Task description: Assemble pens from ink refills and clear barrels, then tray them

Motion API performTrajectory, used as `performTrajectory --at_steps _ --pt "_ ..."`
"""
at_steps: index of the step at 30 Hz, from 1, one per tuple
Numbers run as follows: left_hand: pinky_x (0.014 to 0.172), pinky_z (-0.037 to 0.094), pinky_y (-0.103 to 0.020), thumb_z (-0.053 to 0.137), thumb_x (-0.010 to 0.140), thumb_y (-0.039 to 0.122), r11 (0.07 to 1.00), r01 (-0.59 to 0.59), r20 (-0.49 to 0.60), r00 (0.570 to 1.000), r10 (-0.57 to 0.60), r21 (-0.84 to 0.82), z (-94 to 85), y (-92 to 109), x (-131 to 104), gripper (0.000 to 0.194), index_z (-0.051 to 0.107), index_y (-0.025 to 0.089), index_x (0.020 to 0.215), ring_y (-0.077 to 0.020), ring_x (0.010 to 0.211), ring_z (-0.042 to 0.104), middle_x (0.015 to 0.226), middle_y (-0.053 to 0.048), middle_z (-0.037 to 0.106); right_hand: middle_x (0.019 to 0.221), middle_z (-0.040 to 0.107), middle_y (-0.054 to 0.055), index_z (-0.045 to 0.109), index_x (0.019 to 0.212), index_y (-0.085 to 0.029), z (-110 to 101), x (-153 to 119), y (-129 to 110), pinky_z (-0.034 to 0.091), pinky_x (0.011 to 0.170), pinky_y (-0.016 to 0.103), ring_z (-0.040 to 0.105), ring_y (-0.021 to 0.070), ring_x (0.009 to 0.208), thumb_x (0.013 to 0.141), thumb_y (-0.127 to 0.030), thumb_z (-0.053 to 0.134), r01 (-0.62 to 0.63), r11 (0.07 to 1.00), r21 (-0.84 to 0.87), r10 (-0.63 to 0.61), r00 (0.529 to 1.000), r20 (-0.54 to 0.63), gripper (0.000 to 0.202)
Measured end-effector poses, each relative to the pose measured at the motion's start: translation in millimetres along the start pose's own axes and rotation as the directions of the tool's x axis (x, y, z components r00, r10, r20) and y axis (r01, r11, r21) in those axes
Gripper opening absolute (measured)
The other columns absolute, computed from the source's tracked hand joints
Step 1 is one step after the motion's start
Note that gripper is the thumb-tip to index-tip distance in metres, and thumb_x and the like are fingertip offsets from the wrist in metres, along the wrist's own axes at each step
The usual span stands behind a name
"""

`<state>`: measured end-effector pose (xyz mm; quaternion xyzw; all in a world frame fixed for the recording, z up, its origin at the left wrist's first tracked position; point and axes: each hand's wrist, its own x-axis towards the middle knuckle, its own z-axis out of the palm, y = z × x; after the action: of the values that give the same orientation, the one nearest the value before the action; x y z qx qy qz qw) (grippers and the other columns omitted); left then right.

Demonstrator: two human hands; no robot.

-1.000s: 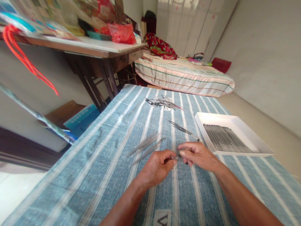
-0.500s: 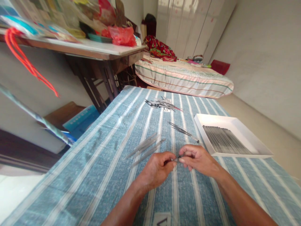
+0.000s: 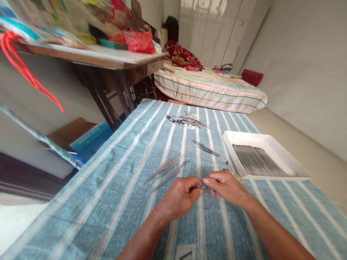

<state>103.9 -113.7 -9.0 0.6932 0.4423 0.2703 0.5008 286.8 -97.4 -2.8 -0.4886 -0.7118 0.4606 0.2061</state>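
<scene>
My left hand [image 3: 182,195] and my right hand [image 3: 226,186] meet fingertip to fingertip over the striped cloth. Both pinch a slim pen, mostly covered by the fingers; a blurred pale streak shows past the right knuckles. Left of the hands lie several translucent grey pen barrels [image 3: 165,169]. Beyond the right hand are a few thin dark refills [image 3: 206,148], with a small black piece [image 3: 226,165] near their closer end. To the right stands a shallow white box [image 3: 287,151] holding a row of dark, pen-like sticks [image 3: 255,159].
A loose pile of thin dark and clear parts [image 3: 187,120] lies at the cloth's far end. The blue striped cloth [image 3: 108,202] covers the table. A cluttered desk [image 3: 108,56] with a red cord [image 3: 32,77] stands left, and a bed [image 3: 211,86] beyond.
My right hand has turned a little and its fingers have closed over the dark piece that showed between the hands. The left hand stays nearly in place. The view has shifted slightly.
</scene>
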Motion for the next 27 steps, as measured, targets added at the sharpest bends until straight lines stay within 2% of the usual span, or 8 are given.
performTrajectory --at_steps 5,9,13,17,21,24,27 --pt "0.049 0.028 -0.02 0.047 0.078 0.02 1.0 -0.002 -0.005 1.0 0.002 0.014 -0.7 0.9 1.4 0.015 0.061 0.014 0.075 -0.0087 0.054 0.036 0.058 0.005 0.042 0.052 0.055 -0.004 0.055 0.071 -0.017 0.7 -0.8 -0.1 0.037 0.041 0.018 0.05 0.0077 0.042 0.079 -0.038 0.057 0.004 0.998 0.063 -0.001 0.999 -0.05 0.022" --pt "0.047 0.026 -0.021 0.048 0.078 0.021 1.0 0.01 0.014 1.0 -0.01 0.026 -0.5 1.0 1.9 0.015 0.061 0.014 0.075 -0.0081 0.051 0.033 0.055 0.006 0.039 0.048 0.053 -0.003 0.051 0.057 -0.017 0.1 -2.5 -1.1 0.037 0.041 0.018 0.049 0.0075 0.04 0.085 -0.04 0.048 -0.001 1.0 0.0 0.001 1.0 -0.014 0.037" --pt "0.048 0.027 -0.02 0.048 0.077 0.021 0.999 0.005 0.01 1.0 -0.006 0.035 -0.2 2.2 0.8 0.015 0.061 0.014 0.075 -0.0083 0.052 0.035 0.056 0.005 0.04 0.051 0.055 -0.004 0.055 0.067 -0.017 0.5 -3.2 -0.8 0.037 0.041 0.018 0.049 0.0077 0.04 0.081 -0.039 0.054 -0.011 0.999 0.036 0.013 0.999 -0.047 0.026" --pt "0.048 0.027 -0.02 0.048 0.077 0.02 0.999 -0.005 0.014 1.0 0.004 0.034 0.2 2.3 0.5 0.015 0.061 0.014 0.074 -0.0082 0.052 0.034 0.056 0.005 0.04 0.048 0.053 -0.003 0.05 0.057 -0.017 1.3 -3.3 0.7 0.036 0.041 0.018 0.049 0.0076 0.039 0.085 -0.041 0.048 -0.004 1.0 -0.004 0.003 1.0 -0.031 0.037" --pt "0.048 0.027 -0.02 0.049 0.077 0.02 0.999 -0.004 0.008 1.0 0.003 0.032 0.6 1.2 0.8 0.014 0.061 0.014 0.072 -0.0083 0.052 0.035 0.056 0.005 0.04 0.051 0.055 -0.004 0.054 0.067 -0.017 1.7 -3.8 2.2 0.036 0.04 0.018 0.049 0.0077 0.04 0.081 -0.04 0.054 -0.024 0.999 0.047 0.025 0.999 -0.031 0.027" --pt "0.049 0.027 -0.02 0.049 0.077 0.02 1.0 -0.008 0.014 1.0 0.008 0.023 1.2 1.4 0.3 0.014 0.061 0.014 0.072 -0.0081 0.052 0.034 0.056 0.006 0.04 0.048 0.054 -0.003 0.051 0.058 -0.017 1.8 -4.5 2.7 0.036 0.041 0.018 0.049 0.0073 0.039 0.084 -0.042 0.049 -0.029 0.999 0.04 0.029 1.0 -0.009 0.037" --pt "0.049 0.027 -0.02 0.049 0.077 0.021 1.0 -0.003 0.01 1.0 0.002 0.023 1.6 2.0 -0.1 0.014 0.061 0.014 0.073 -0.0081 0.051 0.034 0.056 0.006 0.04 0.05 0.054 -0.004 0.053 0.064 -0.017 1.8 -5.2 3.0 0.036 0.041 0.017 0.049 0.0071 0.04 0.083 -0.041 0.052 -0.024 0.998 0.063 0.025 0.999 -0.023 0.031"
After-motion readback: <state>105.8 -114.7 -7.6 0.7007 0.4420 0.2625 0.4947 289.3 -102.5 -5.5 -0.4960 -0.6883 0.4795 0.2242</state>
